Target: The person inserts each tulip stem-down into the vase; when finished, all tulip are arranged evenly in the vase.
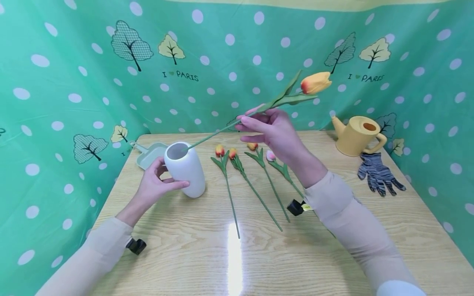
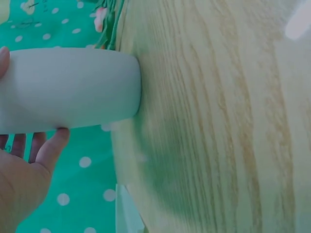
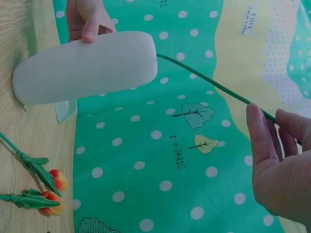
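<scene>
A white vase (image 1: 190, 174) stands on the table, tilted slightly, and my left hand (image 1: 155, 181) grips its side with the thumb across the front. In the left wrist view the vase (image 2: 73, 90) has its base on the wood. Above and to the right of it, my right hand (image 1: 272, 127) pinches the green stem of a yellow-orange tulip (image 1: 315, 83). The stem slants down leftward, and its lower end is inside the vase mouth. In the right wrist view the stem (image 3: 209, 81) runs from the vase rim to the fingers.
Several tulips lie on the table, among them an orange one (image 1: 219, 151) and a pink one (image 1: 270, 155). At the right are a yellow watering can (image 1: 356, 137) and a striped glove (image 1: 378, 174). A pale green dustpan (image 1: 148, 155) lies behind the vase.
</scene>
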Action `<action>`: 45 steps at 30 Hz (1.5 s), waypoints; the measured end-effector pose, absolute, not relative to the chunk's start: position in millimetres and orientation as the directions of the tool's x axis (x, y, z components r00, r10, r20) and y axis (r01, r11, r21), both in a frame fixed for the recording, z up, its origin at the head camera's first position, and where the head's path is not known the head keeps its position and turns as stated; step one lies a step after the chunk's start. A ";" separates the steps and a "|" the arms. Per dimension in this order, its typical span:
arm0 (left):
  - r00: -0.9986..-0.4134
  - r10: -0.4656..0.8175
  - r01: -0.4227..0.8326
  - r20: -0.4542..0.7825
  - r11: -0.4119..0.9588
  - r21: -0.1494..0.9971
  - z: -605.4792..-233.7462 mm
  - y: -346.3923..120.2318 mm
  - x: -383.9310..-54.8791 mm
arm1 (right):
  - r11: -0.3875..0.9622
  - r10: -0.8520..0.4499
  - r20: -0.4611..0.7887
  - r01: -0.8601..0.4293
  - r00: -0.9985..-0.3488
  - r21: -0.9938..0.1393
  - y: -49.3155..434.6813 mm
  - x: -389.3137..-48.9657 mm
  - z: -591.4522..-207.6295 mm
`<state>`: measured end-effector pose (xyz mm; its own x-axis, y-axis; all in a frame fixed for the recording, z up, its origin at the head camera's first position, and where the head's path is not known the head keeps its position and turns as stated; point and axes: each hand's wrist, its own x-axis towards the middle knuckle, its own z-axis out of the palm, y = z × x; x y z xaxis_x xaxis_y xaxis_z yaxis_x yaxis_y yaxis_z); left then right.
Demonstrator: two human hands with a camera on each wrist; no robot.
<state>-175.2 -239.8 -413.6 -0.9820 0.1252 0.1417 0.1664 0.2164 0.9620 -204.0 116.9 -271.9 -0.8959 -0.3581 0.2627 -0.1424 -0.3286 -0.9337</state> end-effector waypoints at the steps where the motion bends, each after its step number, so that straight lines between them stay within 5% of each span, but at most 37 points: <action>1: -0.982 0.123 0.166 0.141 0.217 0.962 -413.9 -240.0 -175.0 | -0.316 -0.359 0.262 -0.147 -0.896 -0.937 116.0 -204.6 -271.6; 27: -0.981 0.117 0.179 0.157 0.213 0.961 -417.2 -240.5 -174.5 | -0.130 -0.462 0.203 -0.161 -0.863 -0.978 70.6 -222.0 -265.0; 45: -0.979 0.118 0.190 0.166 0.238 0.953 -417.9 -240.4 -174.7 | -0.352 -0.418 0.205 -0.050 -0.885 -0.935 21.8 -237.1 -267.3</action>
